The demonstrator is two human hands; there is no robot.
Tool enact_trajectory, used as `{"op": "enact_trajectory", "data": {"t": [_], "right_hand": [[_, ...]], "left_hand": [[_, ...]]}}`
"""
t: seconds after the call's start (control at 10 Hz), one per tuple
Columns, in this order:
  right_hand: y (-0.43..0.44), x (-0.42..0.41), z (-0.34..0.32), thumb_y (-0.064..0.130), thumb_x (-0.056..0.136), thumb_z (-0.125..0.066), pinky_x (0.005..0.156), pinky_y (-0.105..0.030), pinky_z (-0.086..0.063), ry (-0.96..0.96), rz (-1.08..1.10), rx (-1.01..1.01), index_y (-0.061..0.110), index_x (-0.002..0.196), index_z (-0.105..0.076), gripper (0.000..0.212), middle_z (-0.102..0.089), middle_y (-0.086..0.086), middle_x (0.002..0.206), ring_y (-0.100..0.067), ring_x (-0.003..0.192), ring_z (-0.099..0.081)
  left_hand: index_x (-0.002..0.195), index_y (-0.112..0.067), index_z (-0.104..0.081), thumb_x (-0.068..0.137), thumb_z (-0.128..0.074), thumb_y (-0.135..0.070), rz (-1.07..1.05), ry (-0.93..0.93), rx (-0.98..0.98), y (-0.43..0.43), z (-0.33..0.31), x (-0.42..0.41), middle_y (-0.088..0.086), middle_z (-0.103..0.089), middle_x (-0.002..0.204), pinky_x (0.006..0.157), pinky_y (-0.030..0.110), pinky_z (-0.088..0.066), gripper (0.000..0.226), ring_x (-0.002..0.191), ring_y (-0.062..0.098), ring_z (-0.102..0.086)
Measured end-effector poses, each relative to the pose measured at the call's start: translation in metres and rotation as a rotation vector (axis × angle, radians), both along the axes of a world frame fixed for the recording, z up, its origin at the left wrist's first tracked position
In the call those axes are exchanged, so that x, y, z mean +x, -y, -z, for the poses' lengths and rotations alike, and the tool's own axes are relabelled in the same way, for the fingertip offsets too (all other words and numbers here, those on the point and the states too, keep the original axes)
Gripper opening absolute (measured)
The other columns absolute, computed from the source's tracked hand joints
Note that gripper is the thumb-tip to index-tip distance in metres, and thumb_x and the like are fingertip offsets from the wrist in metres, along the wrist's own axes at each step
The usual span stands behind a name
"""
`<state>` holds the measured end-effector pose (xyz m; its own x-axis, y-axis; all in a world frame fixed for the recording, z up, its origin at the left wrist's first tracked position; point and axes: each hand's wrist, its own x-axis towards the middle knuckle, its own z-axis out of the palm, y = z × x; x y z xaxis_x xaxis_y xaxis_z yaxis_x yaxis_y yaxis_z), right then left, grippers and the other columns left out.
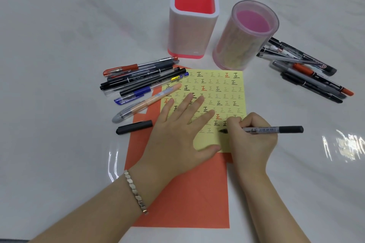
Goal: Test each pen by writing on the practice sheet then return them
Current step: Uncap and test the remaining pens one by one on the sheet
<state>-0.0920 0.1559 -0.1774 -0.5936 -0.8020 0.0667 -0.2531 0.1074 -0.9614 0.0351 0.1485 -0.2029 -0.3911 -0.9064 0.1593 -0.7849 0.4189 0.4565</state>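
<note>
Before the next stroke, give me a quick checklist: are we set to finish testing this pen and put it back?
1. Sheet steadied: left hand lies flat on the yellow sheet: ok.
2. Grip: right hand holds the black pen: ok.
3. Pen tip at the sheet's bottom row: ok.
4. Ink flowing: cannot tell.
5. Black cap within reach, left of the sheet: ok.
6. Square holder and round holder stand empty: ok.
</note>
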Motion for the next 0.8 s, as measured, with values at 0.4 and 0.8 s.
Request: {"op": "enact_trajectory", "data": {"t": [0.4,0.8], "right_hand": [[0.0006,-0.0004,-0.0005,-0.01,0.07,-0.056,0.042,-0.009,-0.024,-0.007,-0.02,0.009,0.01,0.046,-0.03,0.042,-0.027,0.002,0.042,-0.006,0.039,-0.026],[-0.0006,0.0009,-0.0024,-0.006,0.068,-0.054,0.04,-0.009,-0.023,0.005,-0.021,0.024,0.012,0.045,-0.028,0.04,-0.024,0.006,0.036,-0.006,0.038,-0.025]], "left_hand": [[0.126,-0.03,-0.057,0.07,-0.046,-0.066,0.0,-0.003,0.003,0.0002,-0.0006,-0.0001,-0.001,-0.043,0.143,0.112,0.043,-0.013,0.068,0.137,0.017,-0.032],[0.126,-0.03,-0.057,0.07,-0.046,-0.066,0.005,-0.002,-0.004,0.0003,0.001,0.0004,-0.001,-0.044,0.143,0.111,0.044,-0.015,0.068,0.136,0.017,-0.033]]}}
